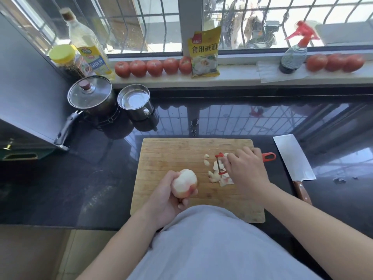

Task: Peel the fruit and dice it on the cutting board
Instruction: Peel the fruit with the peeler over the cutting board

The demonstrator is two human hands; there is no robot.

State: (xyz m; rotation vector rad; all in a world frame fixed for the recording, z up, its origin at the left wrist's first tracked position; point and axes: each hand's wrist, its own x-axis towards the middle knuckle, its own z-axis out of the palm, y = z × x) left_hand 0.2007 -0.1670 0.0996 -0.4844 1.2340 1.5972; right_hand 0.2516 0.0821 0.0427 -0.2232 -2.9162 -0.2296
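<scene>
I see the dark counter (222, 122) with the wooden cutting board (173, 158) flat on it, near edge partly covered by the person's grey shirt. Left hand (167, 201) sits over the board's near-left part, fingers and thumb curled round the fruit (184, 185), which is held up off the wood. Right hand (247, 168) is over the board's right side, well apart from the fruit, fingers curled down on the red peeler (220, 164). The peeler head rests among the peel scraps (219, 174), and its red handle end sticks out past the board's right edge. The cleaver (293, 158) lies on the counter just right of the board, blade away from me, wooden handle toward me, untouched.

Hard to read: the peeler's mid handle is hidden under the right hand, so I cannot tell exactly how the fingers pinch it. The fruit's underside is covered by the left palm and fingers. Scraps blur together, count unclear.

Fruit looks mostly peeled: pale cream flesh on top, a pink-red patch of skin at the lower side near the thumb. Round, whole, uncut. Peel scraps are pale with pink edges, piled between the two hands but closer to the right one.

Back left: lidded pot (89, 96) and steel cup (135, 102).
</scene>
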